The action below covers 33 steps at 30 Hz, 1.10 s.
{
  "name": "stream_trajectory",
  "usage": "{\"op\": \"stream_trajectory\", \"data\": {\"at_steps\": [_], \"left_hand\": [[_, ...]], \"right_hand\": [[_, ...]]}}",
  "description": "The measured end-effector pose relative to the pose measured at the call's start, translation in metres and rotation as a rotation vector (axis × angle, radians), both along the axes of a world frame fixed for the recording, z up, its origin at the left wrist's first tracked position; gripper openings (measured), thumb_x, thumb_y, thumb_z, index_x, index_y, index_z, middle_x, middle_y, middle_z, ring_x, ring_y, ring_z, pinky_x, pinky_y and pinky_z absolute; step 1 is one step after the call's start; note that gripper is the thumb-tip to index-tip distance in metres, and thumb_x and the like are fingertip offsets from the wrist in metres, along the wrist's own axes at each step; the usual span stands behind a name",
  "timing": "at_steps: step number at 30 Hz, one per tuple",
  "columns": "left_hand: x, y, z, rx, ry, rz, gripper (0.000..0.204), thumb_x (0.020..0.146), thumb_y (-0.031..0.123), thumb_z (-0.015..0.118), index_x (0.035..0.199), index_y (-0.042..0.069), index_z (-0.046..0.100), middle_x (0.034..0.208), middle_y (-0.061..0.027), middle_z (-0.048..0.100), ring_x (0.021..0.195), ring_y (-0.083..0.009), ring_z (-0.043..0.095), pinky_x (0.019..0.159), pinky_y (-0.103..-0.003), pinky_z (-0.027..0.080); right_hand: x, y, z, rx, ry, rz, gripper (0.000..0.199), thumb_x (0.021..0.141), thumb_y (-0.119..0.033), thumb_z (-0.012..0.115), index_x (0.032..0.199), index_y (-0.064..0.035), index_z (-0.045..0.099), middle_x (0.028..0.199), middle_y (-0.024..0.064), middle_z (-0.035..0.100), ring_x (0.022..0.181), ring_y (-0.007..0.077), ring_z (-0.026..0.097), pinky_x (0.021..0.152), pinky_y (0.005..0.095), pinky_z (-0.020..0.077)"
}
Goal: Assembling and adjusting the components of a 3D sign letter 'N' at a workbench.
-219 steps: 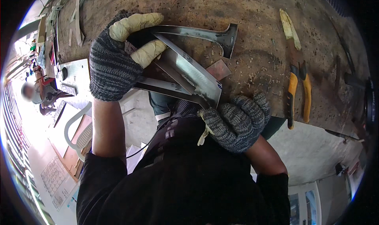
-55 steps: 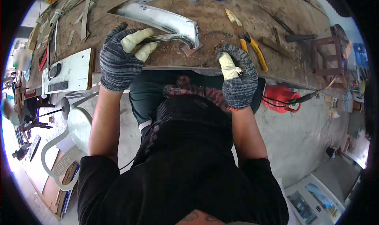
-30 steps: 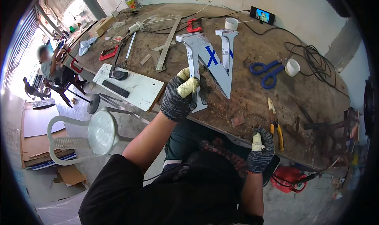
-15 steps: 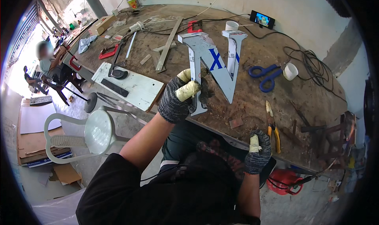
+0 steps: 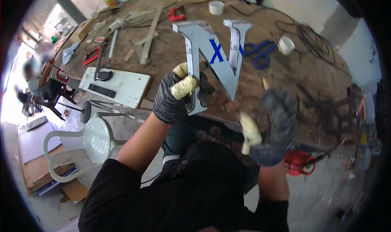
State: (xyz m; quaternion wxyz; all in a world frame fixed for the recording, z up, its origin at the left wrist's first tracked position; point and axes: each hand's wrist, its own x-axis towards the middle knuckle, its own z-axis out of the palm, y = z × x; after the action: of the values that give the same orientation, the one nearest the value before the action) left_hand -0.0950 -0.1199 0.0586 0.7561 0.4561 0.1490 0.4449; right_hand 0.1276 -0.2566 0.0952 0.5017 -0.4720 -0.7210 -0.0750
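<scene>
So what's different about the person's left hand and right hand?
The left hand grips one leg of the grey letter; the right hand holds nothing that I can see.
The left hand is closed, while the right hand has its thumb apart from its fingers.
The left hand looks fairly sharp; the right hand is blurry.
Both wear dark grey knitted gloves and show some pale wrapping.
</scene>
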Motion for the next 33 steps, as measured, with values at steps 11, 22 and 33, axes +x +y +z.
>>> {"op": "stream_trajectory", "data": {"at_steps": [11, 22, 33], "left_hand": [[0.023, -0.037, 0.0, 0.001, 0.068, -0.06, 0.04, 0.086, 0.021, 0.076, 0.115, -0.001, 0.06, 0.098, -0.0088, 0.068, 0.084, -0.0177, 0.066, 0.076, -0.031, 0.055], [0.014, -0.048, 0.009, 0.049, 0.223, 0.007, 0.048, 0.09, 0.028, 0.074, 0.121, -0.004, 0.059, 0.099, -0.0062, 0.068, 0.084, -0.0122, 0.063, 0.079, -0.028, 0.052], [0.012, -0.044, 0.01, -0.001, 0.28, -0.108, 0.048, 0.09, 0.027, 0.072, 0.126, -0.004, 0.059, 0.106, -0.0088, 0.07, 0.095, -0.0144, 0.065, 0.084, -0.03, 0.053]], "right_hand": [[-0.02, 0.064, 0.052, 0.047, -0.197, -0.136, 0.051, 0.072, -0.022, 0.087, 0.116, -0.0056, 0.068, 0.116, 0.0145, 0.065, 0.112, 0.0328, 0.059, 0.101, 0.0438, 0.0445], [-0.017, 0.067, 0.059, 0.087, -0.321, -0.142, 0.05, 0.07, -0.023, 0.086, 0.113, -0.0042, 0.067, 0.111, 0.015, 0.067, 0.107, 0.0351, 0.061, 0.101, 0.0476, 0.0438], [-0.008, 0.069, 0.039, 0.05, -0.266, -0.063, 0.057, 0.068, -0.027, 0.084, 0.117, -0.0049, 0.067, 0.115, 0.0153, 0.066, 0.113, 0.0359, 0.061, 0.109, 0.0511, 0.0372]]}}
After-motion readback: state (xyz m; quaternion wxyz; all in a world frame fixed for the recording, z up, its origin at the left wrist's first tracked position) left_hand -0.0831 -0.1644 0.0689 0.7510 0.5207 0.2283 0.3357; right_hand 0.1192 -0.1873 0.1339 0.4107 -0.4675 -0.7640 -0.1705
